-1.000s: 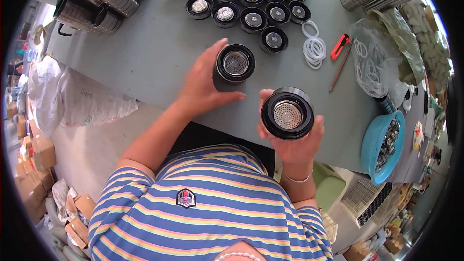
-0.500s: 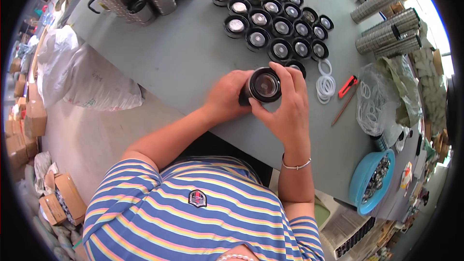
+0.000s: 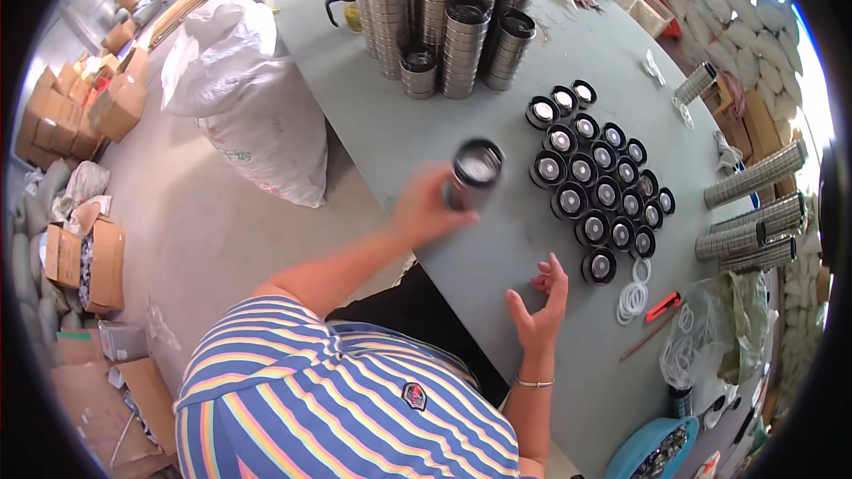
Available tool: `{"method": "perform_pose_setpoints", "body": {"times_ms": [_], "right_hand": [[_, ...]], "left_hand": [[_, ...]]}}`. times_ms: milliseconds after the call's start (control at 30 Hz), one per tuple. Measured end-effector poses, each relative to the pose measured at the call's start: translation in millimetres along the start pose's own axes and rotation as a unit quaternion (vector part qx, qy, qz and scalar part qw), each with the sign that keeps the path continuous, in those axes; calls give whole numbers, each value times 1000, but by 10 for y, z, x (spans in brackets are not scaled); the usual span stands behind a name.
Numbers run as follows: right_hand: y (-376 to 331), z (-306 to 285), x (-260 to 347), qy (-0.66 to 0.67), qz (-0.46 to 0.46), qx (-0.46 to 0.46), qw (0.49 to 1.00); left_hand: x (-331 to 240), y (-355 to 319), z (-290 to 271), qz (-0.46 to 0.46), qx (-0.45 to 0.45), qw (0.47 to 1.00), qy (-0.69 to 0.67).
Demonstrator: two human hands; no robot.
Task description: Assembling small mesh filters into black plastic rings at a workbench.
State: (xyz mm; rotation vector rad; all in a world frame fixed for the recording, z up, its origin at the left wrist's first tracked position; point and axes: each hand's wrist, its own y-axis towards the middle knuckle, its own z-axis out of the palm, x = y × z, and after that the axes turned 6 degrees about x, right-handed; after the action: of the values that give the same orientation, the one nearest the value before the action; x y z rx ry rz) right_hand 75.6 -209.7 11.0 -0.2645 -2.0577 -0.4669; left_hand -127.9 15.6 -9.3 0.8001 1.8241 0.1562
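My left hand (image 3: 428, 206) is wrapped around a dark, black-rimmed cup (image 3: 479, 162), lifted over the left part of the table; motion blurs both. The cup's top faces up and shows a pale, shiny round middle. My right hand (image 3: 540, 309) is open and holds nothing, its fingers apart near the table's front edge. Beyond it, to the right, several round black lids (image 3: 593, 229) with silvery centres lie in a close cluster. White sealing rings (image 3: 632, 303) lie in a loose pile beside the nearest lids.
Tall stacks of steel cups (image 3: 439, 18) stand at the far side. More metal stacks (image 3: 754, 176) lie along the right edge. A red cutter (image 3: 663, 306), a thin rod (image 3: 645, 339), a clear bag of rings (image 3: 690, 337) and a blue basin (image 3: 652, 448) are at right. A white sack (image 3: 266, 124) leans at left.
My right hand has let go of the cup and moved down, opening. My left hand carries the cup away from the lids. The view has swung left, bringing the steel stacks further in.
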Motion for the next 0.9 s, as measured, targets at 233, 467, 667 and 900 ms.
{"method": "perform_pose_setpoints", "body": {"times_ms": [233, 467, 667, 900], "right_hand": [[60, 46, 50, -115, -46, 38, 992], [75, 25, 109, -143, -69, 56, 986], [66, 6, 127, -134, -66, 63, 987], [52, -6, 114, -125, -56, 68, 988]], "left_hand": [[240, 1237, -1124, -60, -142, 980, 123], [365, 1748, -1127, -188, -97, 942, 259], [521, 1712, -934, -197, -117, 910, 347], [835, 1473, -838, -162, -100, 924, 332]]}}
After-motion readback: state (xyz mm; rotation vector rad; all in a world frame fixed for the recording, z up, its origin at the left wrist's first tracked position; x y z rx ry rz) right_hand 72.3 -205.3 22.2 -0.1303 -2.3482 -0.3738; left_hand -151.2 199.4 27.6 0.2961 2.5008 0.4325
